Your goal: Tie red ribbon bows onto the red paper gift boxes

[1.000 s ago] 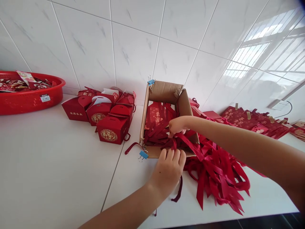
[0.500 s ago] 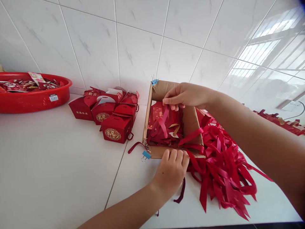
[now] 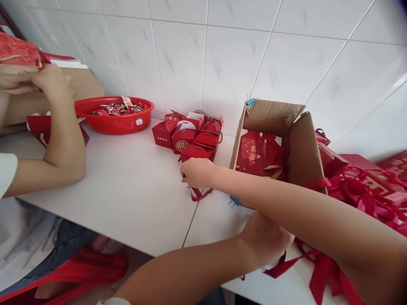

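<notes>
White wall tiles rise behind a white surface (image 3: 127, 199), and your one head view looks down along it. Your right hand (image 3: 197, 173) has come away from the carton (image 3: 302, 146), where it was picking among the strips half a second ago, and now sits out on the surface to the carton's left, its fingers (image 3: 187, 176) closed on a ribbon (image 3: 199, 193) whose loop trails onto the surface below your knuckles. That ribbon is now just in front of the small red boxes (image 3: 187, 137), so one strip looks to have been drawn out and brought over to them. Your left hand (image 3: 265, 239) has left the carton's near edge and lies lower, by the ribbon pile (image 3: 359, 199); the right forearm crosses over it, and you cannot tell whether its fingers hold anything. The view has also swung left. A red basket (image 3: 114, 120) of packets stands further along the wall, and another person's hands (image 3: 38, 80) work a red piece at the far left, well apart from yours.
</notes>
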Demonstrator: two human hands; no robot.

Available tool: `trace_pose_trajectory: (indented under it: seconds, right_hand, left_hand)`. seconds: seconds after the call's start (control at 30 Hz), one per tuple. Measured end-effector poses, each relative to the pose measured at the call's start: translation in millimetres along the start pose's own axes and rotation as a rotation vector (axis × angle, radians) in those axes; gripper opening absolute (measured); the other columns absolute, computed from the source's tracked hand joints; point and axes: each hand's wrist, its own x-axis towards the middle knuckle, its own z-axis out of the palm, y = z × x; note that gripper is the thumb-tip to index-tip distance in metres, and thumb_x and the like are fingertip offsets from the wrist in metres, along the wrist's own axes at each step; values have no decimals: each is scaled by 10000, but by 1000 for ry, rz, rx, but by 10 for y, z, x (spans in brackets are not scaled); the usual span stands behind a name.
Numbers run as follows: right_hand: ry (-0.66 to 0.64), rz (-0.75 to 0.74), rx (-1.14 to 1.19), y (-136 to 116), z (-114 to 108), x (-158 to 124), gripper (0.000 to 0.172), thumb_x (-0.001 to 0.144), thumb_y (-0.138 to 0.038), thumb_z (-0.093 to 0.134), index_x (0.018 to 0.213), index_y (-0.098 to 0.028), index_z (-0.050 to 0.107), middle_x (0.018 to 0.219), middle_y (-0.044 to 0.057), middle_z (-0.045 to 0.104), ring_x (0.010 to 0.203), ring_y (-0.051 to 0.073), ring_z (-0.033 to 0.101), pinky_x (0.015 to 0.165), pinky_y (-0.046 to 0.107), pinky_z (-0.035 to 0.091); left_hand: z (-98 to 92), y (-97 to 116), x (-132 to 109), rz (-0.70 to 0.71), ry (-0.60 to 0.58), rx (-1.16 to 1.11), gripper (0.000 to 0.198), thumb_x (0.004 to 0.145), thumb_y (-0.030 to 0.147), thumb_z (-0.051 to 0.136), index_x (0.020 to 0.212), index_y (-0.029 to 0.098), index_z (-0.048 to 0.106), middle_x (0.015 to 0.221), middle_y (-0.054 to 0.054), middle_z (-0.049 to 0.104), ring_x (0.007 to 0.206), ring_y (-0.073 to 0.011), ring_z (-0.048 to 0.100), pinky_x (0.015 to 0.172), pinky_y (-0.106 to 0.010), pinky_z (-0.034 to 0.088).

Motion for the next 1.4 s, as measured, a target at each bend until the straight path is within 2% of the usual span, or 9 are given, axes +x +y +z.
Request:
trace_pose_trajectory:
  seconds: [0.1,0.27,0.47,0.6,0.7,0.93,1.17,1.27,1.4]
  right_hand:
    - [-96,-14,-26,15,91,213,229,832,-206,579,1043,-150,647,1096,125,643,941,262,631,689,327,510]
    - [-212,-45,-69,3,78,347,265,798,-156,587,1057,-142,643,1097,119,643,951,274,620,700,339,510]
    - [-298,-53,-111,-24,96,348,334,757,-97,591,1081,-152,647,1117,117,639,994,288,605,735,362,517]
    - [-278,-28,-124,-13,100,345,388,731,-62,589,1102,-160,642,1173,128,609,1041,299,590,752,381,526]
    - [-271,-27,-125,-1,111,351,419,703,-33,584,1101,-151,647,1175,142,605,1022,302,600,741,388,533]
    - [-275,-30,-119,27,117,339,420,686,-27,580,1082,-136,665,1185,164,594,1023,324,596,733,415,537]
    - [-245,10,-81,-4,104,304,554,728,-28,557,1257,-190,586,1296,158,543,1105,326,568,768,411,525]
    - [-192,27,-45,5,41,277,538,738,-33,547,1252,-185,593,1273,156,568,1092,321,579,752,390,521]
    - [-2,-24,27,101,-266,14,445,800,-79,498,1205,-221,614,1189,85,629,1015,245,611,742,303,495]
  left_hand:
    - [18,5,-14,37,-16,14,350,914,149,413,1237,131,545,1268,-100,587,1167,-275,466,854,-386,433]
    - [2,8,-10,84,-80,-30,365,877,74,407,1175,134,609,1215,-93,619,1055,-279,534,813,-385,456]
    - [-5,-4,23,44,-8,-86,410,927,100,313,1278,85,524,1323,-116,551,1085,-268,520,846,-392,457]
    - [-57,-17,16,120,-100,-41,391,914,72,304,1169,86,600,1373,-100,519,1115,-262,509,856,-392,451]
    - [-103,-9,16,107,-145,14,374,915,94,331,1140,135,626,1362,-56,537,1127,-256,504,862,-391,452]
    - [-106,15,10,76,-88,68,386,907,133,405,1263,138,556,1399,-59,493,1144,-293,484,749,-405,482]
    - [12,30,-19,63,-64,110,398,845,193,524,1238,165,573,1333,-73,535,1137,-321,445,758,-417,451]
    - [-7,28,-41,61,-59,144,307,820,195,543,1112,167,633,1220,-89,592,1083,-309,457,758,-403,418]
    - [-108,14,-63,82,80,202,247,839,114,474,1038,114,622,884,-100,581,858,-240,511,695,-350,364]
